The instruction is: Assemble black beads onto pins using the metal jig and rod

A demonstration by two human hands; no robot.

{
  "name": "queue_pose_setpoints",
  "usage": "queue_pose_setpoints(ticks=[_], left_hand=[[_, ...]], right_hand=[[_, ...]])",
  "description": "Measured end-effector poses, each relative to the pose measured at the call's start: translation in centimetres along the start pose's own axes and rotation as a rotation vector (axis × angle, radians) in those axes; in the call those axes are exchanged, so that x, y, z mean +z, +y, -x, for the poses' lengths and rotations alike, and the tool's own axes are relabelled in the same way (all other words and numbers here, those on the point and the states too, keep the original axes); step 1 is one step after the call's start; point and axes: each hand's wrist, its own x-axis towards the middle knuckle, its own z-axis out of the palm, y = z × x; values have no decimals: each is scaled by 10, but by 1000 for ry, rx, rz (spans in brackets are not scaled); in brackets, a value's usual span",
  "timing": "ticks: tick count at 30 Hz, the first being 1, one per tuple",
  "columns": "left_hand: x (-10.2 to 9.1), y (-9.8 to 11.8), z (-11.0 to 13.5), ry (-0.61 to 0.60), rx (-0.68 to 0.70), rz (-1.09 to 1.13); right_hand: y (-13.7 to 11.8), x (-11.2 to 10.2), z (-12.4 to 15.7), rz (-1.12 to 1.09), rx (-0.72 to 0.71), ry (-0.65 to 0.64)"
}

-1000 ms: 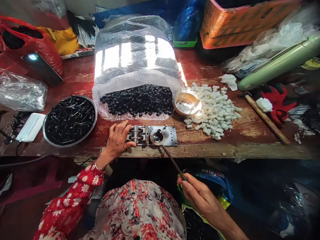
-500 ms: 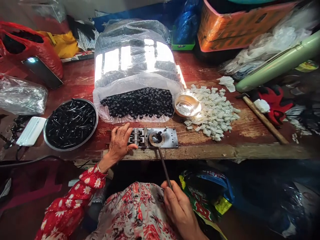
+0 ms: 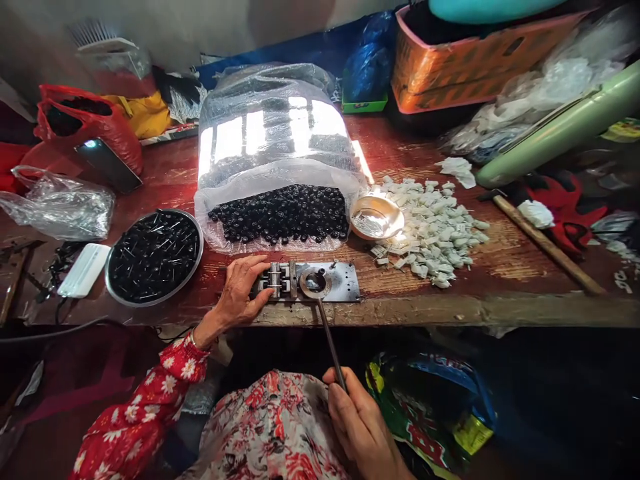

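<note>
At the centre of the frame, the fixture [image 3: 327, 285] is grey metal, its flat plate smooth with a dull sheen; the lever [image 3: 331, 343] below it looks like dark, smooth metal. The tabletop [image 3: 170, 161] is wood under a worn reddish gloss, its front edge [image 3: 430, 311] rough and bare. In the upper centre, the large bag [image 3: 280, 130] is clear, crinkled, brightly shining plastic; the black pieces [image 3: 280, 215] at its mouth look glossy. Left of centre, the round tray [image 3: 143, 304] has a shiny, metallic-looking rim. At upper right, the orange crate [image 3: 465, 75] is scuffed plastic. At lower left, the sleeve [image 3: 133, 420] is soft, matt cloth.
</note>
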Motion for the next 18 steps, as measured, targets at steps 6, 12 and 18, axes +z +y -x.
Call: queue_pose_setpoints(ticks=[6, 12, 18], left_hand=[[-20, 0, -19, -97, 153, 6], [-13, 5, -33, -119, 185, 26], [-7, 4, -41, -111, 217, 99]], right_hand=[[-17, -54, -2, 474, -82, 46], [-22, -143, -20, 1259, -260, 293], [-60, -183, -69, 1861, -622, 637]])
